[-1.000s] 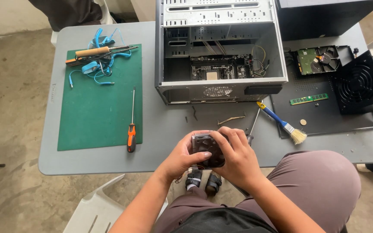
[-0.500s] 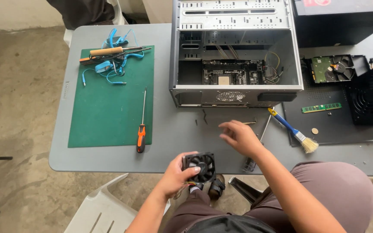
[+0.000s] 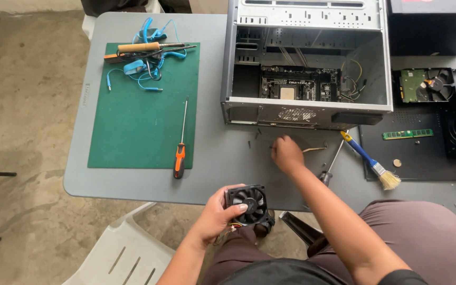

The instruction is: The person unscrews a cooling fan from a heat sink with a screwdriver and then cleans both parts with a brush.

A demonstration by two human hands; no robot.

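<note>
My left hand (image 3: 216, 215) holds a small black square cooling fan (image 3: 248, 203) just below the near edge of the grey table (image 3: 217, 174), above my lap. My right hand (image 3: 286, 153) reaches over the table, fingertips down on its surface among small dark screws (image 3: 253, 138), in front of the open computer case (image 3: 306, 63). Whether it pinches a screw I cannot tell. The case lies on its side and shows a motherboard (image 3: 299, 84) inside. A screwdriver with a dark handle (image 3: 331, 166) lies just right of my right wrist.
A green cutting mat (image 3: 143, 121) covers the table's left half, with an orange-handled screwdriver (image 3: 180, 153) at its right edge and blue cables and a wooden-handled tool (image 3: 141, 53) at the top. A blue-handled brush (image 3: 370, 161), a memory stick (image 3: 407, 134) and a hard drive (image 3: 415, 85) lie at the right. A white plastic chair (image 3: 122, 253) stands below left.
My hands have parted: the right one let go of the fan and moved up onto the table toward the screws, while the left one keeps the fan low by my lap.
</note>
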